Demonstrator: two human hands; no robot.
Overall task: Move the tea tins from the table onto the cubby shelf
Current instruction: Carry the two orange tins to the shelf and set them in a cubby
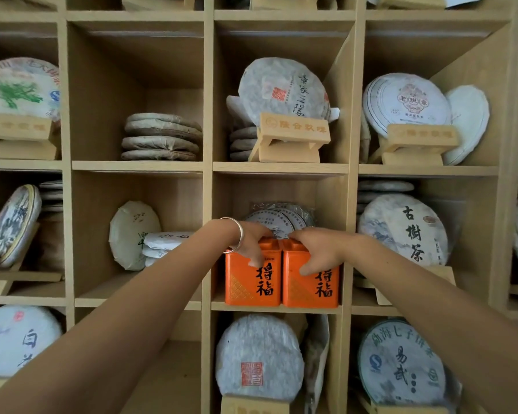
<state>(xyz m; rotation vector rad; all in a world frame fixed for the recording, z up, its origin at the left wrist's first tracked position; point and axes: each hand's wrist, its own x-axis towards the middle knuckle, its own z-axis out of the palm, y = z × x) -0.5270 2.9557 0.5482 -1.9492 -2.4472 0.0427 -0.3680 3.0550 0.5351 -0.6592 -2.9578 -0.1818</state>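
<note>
Two orange rectangular metal tea tins with black brush characters stand upright side by side, touching, at the front of one cubby of the pale wooden cubby shelf (277, 307). My left hand (253, 242) is draped over the top of the left orange tin (251, 279), its fingers curled down over the tin's front face and the thumb side hidden behind the lid, so it grips that tin from above. My right hand (314, 249) grips the right orange tin (311, 283) the same way, its fingers clamped over the top edge and down the front. The two hands nearly meet above the seam between the tins. A silver bangle (235, 234) circles my left wrist.

Just behind the tins, in the same cubby, paper-wrapped round tea cakes (277, 218) lean against the back. In the cubby straight above the tins, a white-wrapped cake (281, 88) stands on a small wooden display stand (290, 138). Up and to the left of the tins, a stack of flat brownish cakes (161, 137) lies on the board. Straight below the tins, a grey-wrapped cake with a red seal (259, 357) stands upright. To the right of the tins, a large cake with black characters (401, 230) leans in its own cubby.
</note>
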